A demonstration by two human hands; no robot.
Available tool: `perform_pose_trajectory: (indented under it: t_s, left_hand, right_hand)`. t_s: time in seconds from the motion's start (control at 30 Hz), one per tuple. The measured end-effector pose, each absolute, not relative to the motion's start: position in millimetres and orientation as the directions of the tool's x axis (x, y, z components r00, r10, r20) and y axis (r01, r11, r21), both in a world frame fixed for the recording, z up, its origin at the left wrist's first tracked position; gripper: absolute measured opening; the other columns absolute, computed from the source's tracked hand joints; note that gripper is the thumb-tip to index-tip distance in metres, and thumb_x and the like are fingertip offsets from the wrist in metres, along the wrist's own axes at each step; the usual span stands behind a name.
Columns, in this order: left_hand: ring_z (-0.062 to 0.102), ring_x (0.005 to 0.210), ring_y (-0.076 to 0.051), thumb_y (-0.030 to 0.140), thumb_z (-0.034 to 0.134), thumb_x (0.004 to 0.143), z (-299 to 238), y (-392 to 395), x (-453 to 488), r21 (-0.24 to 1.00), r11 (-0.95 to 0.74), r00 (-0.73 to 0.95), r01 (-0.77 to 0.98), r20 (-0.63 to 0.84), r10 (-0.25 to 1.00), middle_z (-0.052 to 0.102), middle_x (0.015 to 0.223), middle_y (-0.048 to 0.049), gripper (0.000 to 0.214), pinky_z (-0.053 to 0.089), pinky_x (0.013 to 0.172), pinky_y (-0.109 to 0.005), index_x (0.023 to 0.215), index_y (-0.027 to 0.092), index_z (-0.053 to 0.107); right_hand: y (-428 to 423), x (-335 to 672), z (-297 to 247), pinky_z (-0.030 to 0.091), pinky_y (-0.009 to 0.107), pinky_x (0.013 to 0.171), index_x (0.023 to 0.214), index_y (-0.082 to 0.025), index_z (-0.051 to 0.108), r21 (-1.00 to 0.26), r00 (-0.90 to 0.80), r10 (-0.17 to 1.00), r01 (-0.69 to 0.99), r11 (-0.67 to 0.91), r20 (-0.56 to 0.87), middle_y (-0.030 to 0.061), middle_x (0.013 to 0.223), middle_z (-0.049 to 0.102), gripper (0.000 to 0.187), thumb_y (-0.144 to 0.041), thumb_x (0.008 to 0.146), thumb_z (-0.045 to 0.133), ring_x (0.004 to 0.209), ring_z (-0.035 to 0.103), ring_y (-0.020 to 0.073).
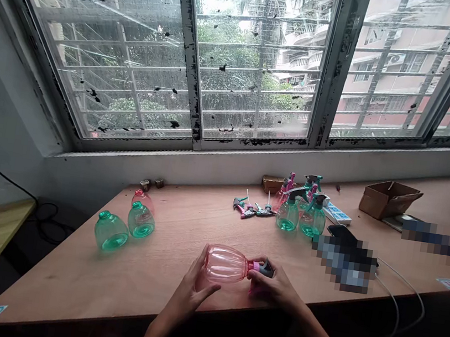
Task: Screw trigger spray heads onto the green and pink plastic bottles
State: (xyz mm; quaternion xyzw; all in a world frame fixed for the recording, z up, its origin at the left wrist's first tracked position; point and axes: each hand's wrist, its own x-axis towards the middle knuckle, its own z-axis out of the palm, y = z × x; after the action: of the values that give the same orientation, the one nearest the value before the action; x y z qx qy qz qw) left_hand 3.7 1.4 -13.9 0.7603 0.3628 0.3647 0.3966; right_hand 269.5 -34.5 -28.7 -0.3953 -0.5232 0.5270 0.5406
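A clear pink spray bottle (226,264) lies on its side between my hands, just over the front part of the table. My left hand (192,289) cups its base, with the fingers behind it and the thumb held away below. At the neck, my right hand (275,284) grips the pink and dark grey spray head (263,269), which sits on the bottle's mouth; how tightly it is fastened I cannot tell. Two green bottles (111,232) and a pink bottle (144,202), all without spray heads, stand to the left. Loose spray heads (247,209) lie farther back.
Green spray bottles (287,216) with heads on stand at the back right, pink ones behind them. A power strip (336,212), a black phone (350,243), white cables (398,304) and an open cardboard box (388,200) are farther right. Windows (257,61) rise behind the table (79,282).
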Motion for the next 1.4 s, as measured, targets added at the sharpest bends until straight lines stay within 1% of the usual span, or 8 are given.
perform_pose_trajectory:
  t_s: [0.17,0.27,0.43,0.7,0.83,0.93,1.2,1.4]
  left_hand:
    - [0.022,0.151,-0.033,0.045,0.072,0.085,-18.4,2.2,3.7,0.884,-0.393,0.468,0.254,0.243,0.85,0.026,0.164,-0.0117,0.094,0.019,0.123,-0.051,0.158,0.026,0.015]
    - [0.025,0.15,-0.033,0.046,0.068,0.088,-17.6,3.9,3.3,0.883,-0.395,0.47,0.254,0.244,0.848,0.031,0.162,-0.0137,0.085,0.018,0.124,-0.05,0.157,0.021,0.024]
    - [0.02,0.152,-0.03,0.04,0.074,0.085,-13.3,1.6,2.6,0.874,-0.42,0.467,0.244,0.274,0.841,0.028,0.164,-0.0063,0.086,0.013,0.125,-0.047,0.156,0.03,0.026]
    - [0.036,0.146,-0.031,0.04,0.07,0.088,-20.4,2.8,4.1,0.912,-0.37,0.509,0.177,0.237,0.827,0.027,0.164,-0.0123,0.094,0.031,0.12,-0.047,0.159,0.027,0.009]
    - [0.028,0.149,-0.032,0.037,0.073,0.086,-20.5,5.0,2.8,0.901,-0.389,0.51,0.192,0.247,0.824,0.027,0.164,-0.0105,0.091,0.022,0.123,-0.049,0.158,0.027,0.019]
    - [0.022,0.151,-0.031,0.034,0.073,0.086,-18.9,4.0,1.8,0.89,-0.404,0.505,0.211,0.254,0.825,0.024,0.166,-0.0074,0.092,0.015,0.124,-0.051,0.158,0.032,0.015]
    - [0.032,0.147,-0.032,0.034,0.071,0.087,-19.6,4.0,3.7,0.875,-0.427,0.51,0.227,0.267,0.818,0.026,0.164,-0.01,0.098,0.025,0.121,-0.051,0.159,0.032,0.004]
    - [0.02,0.152,-0.03,0.029,0.068,0.089,-24.4,6.3,6.0,0.85,-0.46,0.496,0.254,0.294,0.817,0.017,0.167,-0.0048,0.092,0.015,0.124,-0.051,0.158,0.036,0.007]
  right_hand:
    - [-34.4,269.0,-28.7,0.061,0.031,0.053,0.101,-0.016,0.068,-0.982,-0.102,0.985,-0.142,0.127,0.142,-0.0007,0.068,0.068,0.044,-0.047,0.073,0.084,0.056,0.068,0.0173]
    - [-34.6,269.2,-28.6,0.062,0.031,0.053,0.101,-0.016,0.069,-0.982,-0.109,0.984,-0.138,0.126,0.142,-0.0011,0.069,0.068,0.043,-0.046,0.074,0.084,0.056,0.067,0.0171]
    - [-34.4,270.6,-28.7,0.06,0.03,0.053,0.101,-0.016,0.068,-0.981,-0.104,0.983,-0.141,0.133,0.148,0.0006,0.066,0.07,0.038,-0.047,0.081,0.078,0.056,0.068,0.0176]
    - [-34.9,273.2,-27.5,0.058,0.027,0.055,0.1,-0.015,0.068,-0.98,-0.106,0.981,-0.131,0.147,0.161,0.0005,0.068,0.071,0.038,-0.043,0.077,0.082,0.059,0.068,0.0168]
    - [-34.8,272.0,-27.1,0.06,0.03,0.054,0.101,-0.016,0.066,-0.981,-0.116,0.982,-0.142,0.133,0.15,-0.0005,0.066,0.07,0.042,-0.045,0.076,0.083,0.056,0.069,0.0182]
    - [-35.9,271.5,-24.1,0.059,0.03,0.054,0.1,-0.016,0.066,-0.981,-0.114,0.983,-0.143,0.129,0.146,-0.0001,0.066,0.071,0.042,-0.046,0.076,0.082,0.056,0.069,0.0184]
    - [-37.6,271.1,-17.4,0.058,0.03,0.056,0.099,-0.016,0.066,-0.982,-0.107,0.985,-0.143,0.119,0.135,0.0001,0.068,0.071,0.044,-0.047,0.073,0.083,0.057,0.069,0.0184]
    - [-38.3,271.2,-19.7,0.06,0.033,0.06,0.102,-0.016,0.065,-0.985,-0.111,0.987,-0.14,0.103,0.119,0.0,0.069,0.07,0.045,-0.048,0.075,0.082,0.058,0.069,0.0183]
